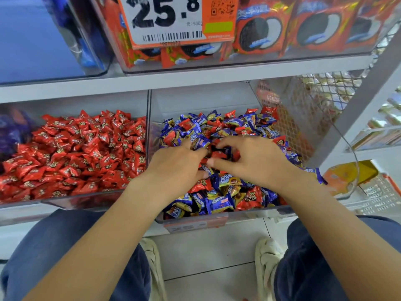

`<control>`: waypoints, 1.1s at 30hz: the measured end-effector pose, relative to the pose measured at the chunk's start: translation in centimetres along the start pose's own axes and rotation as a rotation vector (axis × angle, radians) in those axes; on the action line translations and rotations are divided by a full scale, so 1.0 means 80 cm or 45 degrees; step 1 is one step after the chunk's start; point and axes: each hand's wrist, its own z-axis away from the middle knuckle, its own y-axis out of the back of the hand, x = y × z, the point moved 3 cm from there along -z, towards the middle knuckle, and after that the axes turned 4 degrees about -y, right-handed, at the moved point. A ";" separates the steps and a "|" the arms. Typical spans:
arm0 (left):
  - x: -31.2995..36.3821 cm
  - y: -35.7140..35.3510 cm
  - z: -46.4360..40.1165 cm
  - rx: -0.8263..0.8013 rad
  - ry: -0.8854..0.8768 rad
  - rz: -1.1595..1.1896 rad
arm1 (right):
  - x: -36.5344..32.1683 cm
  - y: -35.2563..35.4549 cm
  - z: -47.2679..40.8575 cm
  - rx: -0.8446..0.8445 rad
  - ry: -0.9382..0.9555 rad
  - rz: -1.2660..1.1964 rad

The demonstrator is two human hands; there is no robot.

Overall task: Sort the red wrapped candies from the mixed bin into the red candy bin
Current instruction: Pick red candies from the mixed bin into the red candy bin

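Observation:
The mixed bin on the right is a clear tub heaped with blue and red wrapped candies. Beside it on the left, the red candy bin is full of red wrapped candies. Both my hands are down in the middle of the mixed pile. My left hand has its fingers curled into the candies, and red wrappers show between the two hands. My right hand lies over the pile with fingers and thumb bent toward those red pieces. Whether either hand grips a candy is hidden.
A shelf above holds clear bins of red-boxed sandwich cookies with an orange price tag reading 25.8. A wire mesh panel closes the right side. My knees and white shoes are below on the tiled floor.

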 end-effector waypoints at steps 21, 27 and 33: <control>0.006 0.011 0.019 0.019 -0.184 0.021 | 0.054 0.059 0.013 -0.039 -0.058 -0.253; 0.013 0.006 0.021 0.056 -0.198 0.029 | 0.076 0.063 0.035 -0.211 -0.120 -0.204; -0.011 0.037 0.034 0.344 -0.150 0.163 | 0.046 0.060 0.034 -0.067 -0.152 -0.752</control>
